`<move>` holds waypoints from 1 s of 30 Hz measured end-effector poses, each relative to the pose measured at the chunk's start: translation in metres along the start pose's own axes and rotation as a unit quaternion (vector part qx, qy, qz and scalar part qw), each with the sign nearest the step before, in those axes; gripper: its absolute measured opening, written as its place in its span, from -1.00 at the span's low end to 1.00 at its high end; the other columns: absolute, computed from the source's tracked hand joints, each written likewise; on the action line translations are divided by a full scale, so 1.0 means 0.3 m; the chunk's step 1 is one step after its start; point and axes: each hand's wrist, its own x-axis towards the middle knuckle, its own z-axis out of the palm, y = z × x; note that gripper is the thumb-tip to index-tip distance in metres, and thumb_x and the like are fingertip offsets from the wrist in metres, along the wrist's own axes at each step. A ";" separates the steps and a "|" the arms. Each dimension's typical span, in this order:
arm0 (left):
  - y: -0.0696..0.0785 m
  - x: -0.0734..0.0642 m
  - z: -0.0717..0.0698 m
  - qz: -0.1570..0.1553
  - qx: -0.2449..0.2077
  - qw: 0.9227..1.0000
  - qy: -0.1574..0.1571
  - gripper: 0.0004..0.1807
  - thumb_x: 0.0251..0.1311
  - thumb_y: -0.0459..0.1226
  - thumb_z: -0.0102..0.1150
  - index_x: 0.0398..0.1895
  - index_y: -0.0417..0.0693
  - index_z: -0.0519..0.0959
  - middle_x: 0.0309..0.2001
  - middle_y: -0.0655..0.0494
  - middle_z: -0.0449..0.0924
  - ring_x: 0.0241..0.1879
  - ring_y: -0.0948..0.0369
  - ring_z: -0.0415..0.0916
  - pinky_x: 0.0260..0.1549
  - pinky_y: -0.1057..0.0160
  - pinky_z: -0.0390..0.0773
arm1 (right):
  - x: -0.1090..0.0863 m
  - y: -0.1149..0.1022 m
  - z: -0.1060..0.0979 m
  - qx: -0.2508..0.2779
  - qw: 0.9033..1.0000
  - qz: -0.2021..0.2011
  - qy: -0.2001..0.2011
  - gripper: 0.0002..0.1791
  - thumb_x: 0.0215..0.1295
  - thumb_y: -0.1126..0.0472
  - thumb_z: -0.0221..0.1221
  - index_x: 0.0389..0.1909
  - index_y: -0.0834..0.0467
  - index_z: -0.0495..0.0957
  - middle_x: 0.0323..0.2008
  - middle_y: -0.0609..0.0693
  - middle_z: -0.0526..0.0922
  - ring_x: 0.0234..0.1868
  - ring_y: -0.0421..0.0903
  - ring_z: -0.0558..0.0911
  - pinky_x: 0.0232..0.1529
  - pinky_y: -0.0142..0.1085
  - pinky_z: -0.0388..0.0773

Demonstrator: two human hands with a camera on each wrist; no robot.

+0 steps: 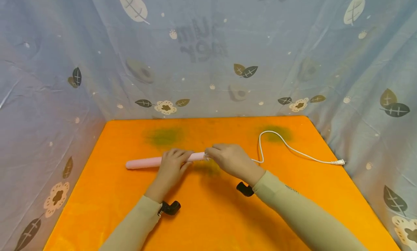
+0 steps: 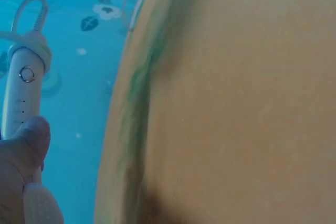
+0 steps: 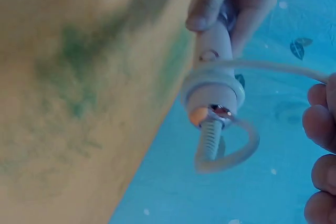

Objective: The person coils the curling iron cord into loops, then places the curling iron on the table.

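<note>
A long pink hair iron (image 1: 143,163) lies roughly level across the middle of the table, its rounded end to the left. My left hand (image 1: 172,165) grips its body, the thumb (image 2: 31,140) along the side below a round button. White power cord (image 3: 212,80) loops around the handle's end, beyond the ribbed cord sleeve (image 3: 211,137). Beside that end, my right hand (image 1: 232,160) holds the cord with curled fingers (image 3: 320,124), drawing a stretch of it out sideways from the handle. Part of the iron is hidden under the left hand.
The cord's free length curves over the orange tabletop (image 1: 114,207) to a white plug (image 1: 338,162) near the right edge. Patterned blue-grey curtains (image 1: 208,77) stand behind and at both sides. A black wrist camera (image 1: 171,208) sticks out at the left wrist, another (image 1: 245,189) at the right.
</note>
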 end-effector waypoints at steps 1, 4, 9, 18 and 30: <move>0.003 -0.002 0.003 0.006 -0.003 1.000 0.000 -0.55 0.07 -0.22 0.42 0.09 0.05 0.63 -0.07 0.09 0.64 -0.04 -0.01 0.44 -0.15 -0.05 0.32 | 0.005 0.005 -0.001 0.000 1.000 0.003 -0.003 -0.86 0.19 0.21 0.35 -0.24 0.07 0.63 -0.49 -0.12 0.55 -0.61 -0.26 0.45 -0.63 -0.42 0.44; 0.010 -0.008 0.007 0.021 -0.009 1.000 0.001 -0.56 0.06 -0.22 0.43 0.07 0.04 0.64 -0.07 0.09 0.64 -0.04 -0.01 0.46 -0.15 -0.04 0.32 | 0.015 0.021 -0.001 0.007 1.000 0.017 -0.007 -0.87 0.19 0.26 0.35 -0.26 0.04 0.64 -0.46 -0.15 0.57 -0.58 -0.27 0.50 -0.61 -0.41 0.46; 0.016 -0.021 0.004 0.037 -0.011 0.999 -0.008 -0.57 0.06 -0.22 0.43 0.06 0.04 0.65 -0.06 0.09 0.64 -0.03 -0.01 0.47 -0.10 -0.05 0.34 | 0.016 0.059 0.001 0.057 0.997 0.058 -0.007 -0.92 0.24 0.16 0.31 -0.27 0.04 0.65 -0.44 -0.15 0.59 -0.52 -0.25 0.55 -0.48 -0.39 0.52; 0.031 -0.036 -0.014 0.053 -0.017 0.998 -0.027 -0.56 0.10 -0.19 0.40 0.10 0.05 0.63 -0.03 0.11 0.63 -0.02 0.03 0.45 -0.03 -0.02 0.34 | 0.004 0.138 0.014 0.128 0.964 0.232 -0.022 -0.61 0.02 -0.12 0.38 -0.29 0.06 0.55 -0.37 -0.14 0.65 -0.37 -0.18 0.62 -0.36 -0.29 0.54; 0.036 -0.045 -0.047 0.066 -0.053 0.996 0.001 -0.54 0.03 -0.19 0.43 0.07 0.02 0.64 -0.06 0.12 0.65 -0.02 0.04 0.45 -0.01 -0.02 0.32 | -0.049 0.173 0.138 0.202 0.928 0.307 -0.059 -0.60 0.04 -0.20 0.35 -0.55 -0.02 0.43 -0.64 -0.19 0.45 -0.64 -0.20 0.33 -0.58 -0.31 0.29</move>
